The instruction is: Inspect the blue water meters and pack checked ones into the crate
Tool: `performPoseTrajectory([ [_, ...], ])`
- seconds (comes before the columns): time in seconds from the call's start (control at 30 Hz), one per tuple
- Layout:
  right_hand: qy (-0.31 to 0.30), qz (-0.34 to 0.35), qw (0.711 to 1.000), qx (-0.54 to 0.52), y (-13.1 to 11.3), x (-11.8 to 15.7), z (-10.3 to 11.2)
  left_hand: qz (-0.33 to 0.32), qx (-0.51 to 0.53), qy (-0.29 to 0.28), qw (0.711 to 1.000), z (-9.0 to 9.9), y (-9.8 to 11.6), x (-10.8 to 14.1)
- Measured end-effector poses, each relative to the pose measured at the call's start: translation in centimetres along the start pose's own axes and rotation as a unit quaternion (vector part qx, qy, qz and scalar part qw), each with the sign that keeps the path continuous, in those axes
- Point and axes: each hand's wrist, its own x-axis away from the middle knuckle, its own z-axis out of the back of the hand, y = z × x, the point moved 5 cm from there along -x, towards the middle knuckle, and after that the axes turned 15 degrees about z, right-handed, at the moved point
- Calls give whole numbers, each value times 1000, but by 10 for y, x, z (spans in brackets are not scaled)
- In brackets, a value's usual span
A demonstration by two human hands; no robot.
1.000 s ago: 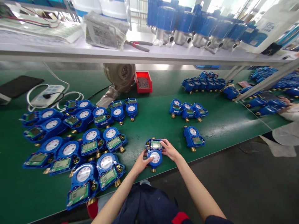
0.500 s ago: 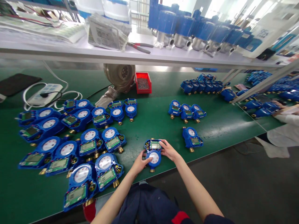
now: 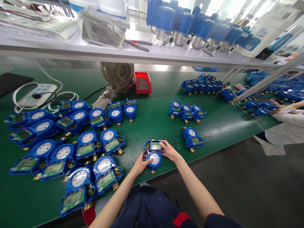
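Between my two hands is a blue water meter [image 3: 155, 159] with a round white dial, a small display on a green circuit board, and a brass end pointing toward me. It rests on the green table [image 3: 133, 134] near the front edge. My left hand [image 3: 140, 164] grips its left side, the thumb lying on the dial's edge. My right hand [image 3: 169, 150] closes on the upper right side, fingers by the display. The undersides of my fingers are partly hidden. To the right sits another water meter [image 3: 193, 138], apart from my hands.
Several opened meters [image 3: 80, 177] crowd the left side. Behind stand a red bin [image 3: 142, 83] of small parts, a round metal blower [image 3: 118, 76] and a white power strip [image 3: 38, 95]. A shelf [image 3: 142, 58] overhangs the back, holding pliers [image 3: 137, 44]. A co-worker's sleeve [image 3: 288, 118] shows at right.
The whole view has shifted slightly, moving the scene a little to the left in the picture. Both hands keep the same hold on the water meter.
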Motion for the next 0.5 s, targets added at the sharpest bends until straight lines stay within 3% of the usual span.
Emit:
performPoseTrajectory([
  [0.23, -16, -9, 1000, -11, 3, -4, -1, 19, 7, 8, 1000, 4, 4, 1],
  [0.37, 3, -15, 1000, -9, -4, 3, -6, 24, -5, 2, 1000, 4, 5, 4],
  [0.5, 31, -24, 999, 8, -8, 12, -5, 62, -31, 50, 996, 5, -8, -2],
])
